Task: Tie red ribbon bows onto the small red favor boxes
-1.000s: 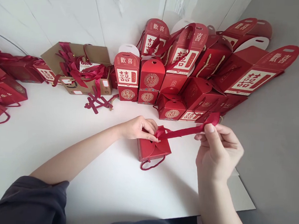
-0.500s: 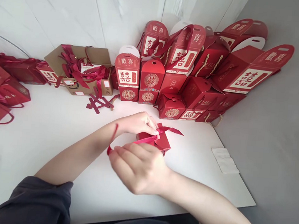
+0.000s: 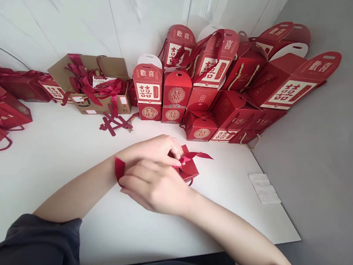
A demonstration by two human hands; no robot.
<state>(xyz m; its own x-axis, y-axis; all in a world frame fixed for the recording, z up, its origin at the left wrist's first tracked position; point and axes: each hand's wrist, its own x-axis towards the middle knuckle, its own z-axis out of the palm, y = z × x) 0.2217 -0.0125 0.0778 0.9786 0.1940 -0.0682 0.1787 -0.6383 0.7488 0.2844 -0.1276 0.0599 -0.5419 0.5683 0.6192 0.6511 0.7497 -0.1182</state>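
A small red gift box point(image 3: 188, 171) sits on the white table point(image 3: 69, 156) in front of me, with a red ribbon point(image 3: 197, 155) tied at its top. My left hand point(image 3: 155, 147) presses down on the box top, fingers pinched at the ribbon knot. My right hand point(image 3: 153, 184) crosses in front of the box and is closed on the ribbon's other end point(image 3: 119, 169), which sticks out to the left of its fingers. Most of the box is hidden behind my hands.
Many red gift boxes point(image 3: 217, 95) are stacked along the back wall and right corner. A brown cardboard box point(image 3: 91, 83) holds loose red ribbons, with several ribbon pieces point(image 3: 115, 123) beside it. More red bags point(image 3: 2, 109) lie at the left. A white napkin point(image 3: 264, 187) lies at the right.
My right hand carried the ribbon end from the far right across the box to the left, then drew in closer to the box. My left hand stayed on the knot.
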